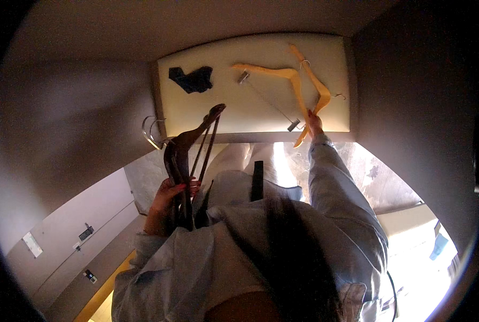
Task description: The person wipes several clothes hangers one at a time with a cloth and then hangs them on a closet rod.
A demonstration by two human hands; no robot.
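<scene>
My left hand (171,195) holds a bunch of dark wooden hangers (177,151). Their metal hooks (152,133) point off to the left, and the far arm reaches over the front edge of a padded cream seat (223,116). On the right, the fingers of my right hand (315,124) close around the arms of light wooden hangers lying on the seat. One light hanger (283,72) has its arms spread toward the left and the front; the other light hanger (323,93) lies to its right. Beside them is a metal bar with clips (293,124).
A crumpled dark cloth (190,79) rests on the seat's left part. Plain walls (82,92) enclose the seat on its left, back and right. A door with a latch (86,232) stands at lower left. Bright light falls on the patterned floor (378,173) at right.
</scene>
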